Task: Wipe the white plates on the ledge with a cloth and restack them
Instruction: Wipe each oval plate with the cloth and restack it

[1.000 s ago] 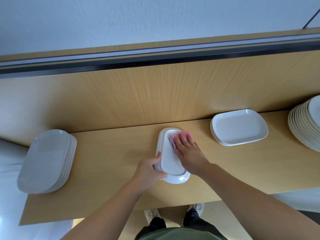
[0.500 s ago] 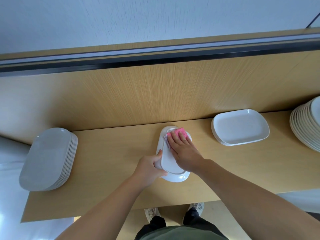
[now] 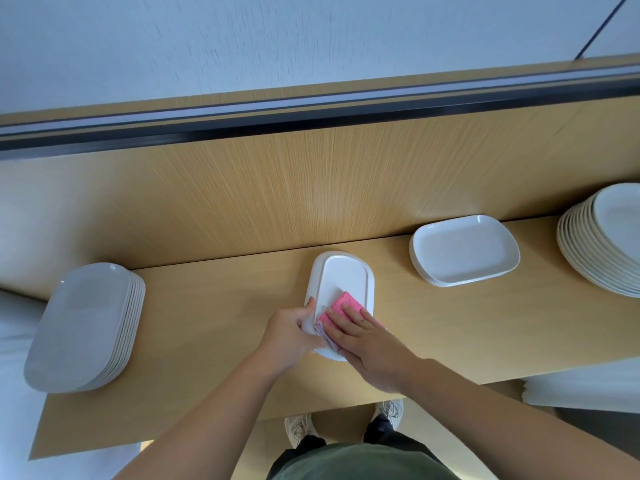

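Wooden ledge [image 3: 207,323] ran the full width of the view, with a wood-grain back panel [image 3: 311,185] rising from its far edge.

Tall stack of white oval plates [image 3: 83,323] sat at the ledge's left end, overhanging the left edge a bit. A second tall stack [image 3: 609,237] was at the right end, partly cut off by the frame. A short stack of rounded-rectangular plates [image 3: 464,251] sat against the far edge, between the middle and the right stack, apart from both.

Single white oval plate [image 3: 343,275] lay mid-ledge, long axis running far to near, its far end close to the back panel. It was well apart from all three stacks.

Right hand [image 3: 374,344] lay flat, fingers straight and together, pressing the pink cloth [image 3: 343,303] onto the near half of that plate. Left hand [image 3: 291,330] gripped the plate's left rim near its near end, thumb on top and fingers curled at the edge.

The folded cloth showed just past the right fingertips.

Pale shoes [image 3: 298,427] were visible on the floor below the ledge's near edge.
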Tool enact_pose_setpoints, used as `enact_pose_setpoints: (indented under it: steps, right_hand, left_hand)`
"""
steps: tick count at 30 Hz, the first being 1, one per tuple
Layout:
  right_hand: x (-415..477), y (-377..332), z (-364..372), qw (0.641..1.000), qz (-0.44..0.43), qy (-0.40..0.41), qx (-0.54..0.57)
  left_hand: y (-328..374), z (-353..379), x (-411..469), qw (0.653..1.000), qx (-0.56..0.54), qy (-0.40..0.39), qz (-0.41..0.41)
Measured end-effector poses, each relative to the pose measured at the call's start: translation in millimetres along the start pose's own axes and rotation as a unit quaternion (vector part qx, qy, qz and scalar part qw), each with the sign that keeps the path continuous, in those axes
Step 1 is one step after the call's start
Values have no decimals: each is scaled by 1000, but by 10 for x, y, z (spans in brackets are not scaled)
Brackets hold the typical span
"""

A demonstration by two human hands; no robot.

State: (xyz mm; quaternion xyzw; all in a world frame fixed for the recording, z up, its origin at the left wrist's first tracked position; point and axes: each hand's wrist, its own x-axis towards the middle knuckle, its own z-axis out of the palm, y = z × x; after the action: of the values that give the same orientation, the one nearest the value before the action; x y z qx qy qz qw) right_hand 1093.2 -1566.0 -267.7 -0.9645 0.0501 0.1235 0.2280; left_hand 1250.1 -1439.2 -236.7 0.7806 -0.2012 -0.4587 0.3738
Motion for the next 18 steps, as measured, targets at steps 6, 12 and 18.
enact_pose_setpoints:
  steps: [6, 12, 18]
  right_hand:
    - [-143, 28, 81, 992, -14, 126, -1]
    - [-202, 136, 110, 981, -15, 192, 32]
    - [-277, 264, -146, 966, -3, 245, 80]
  left_hand:
    - [18, 5, -17, 1000, -19, -2, -15]
    - [48, 3, -5, 999, 28, 6, 13]
    - [104, -16, -68, 998, -10, 4, 56]
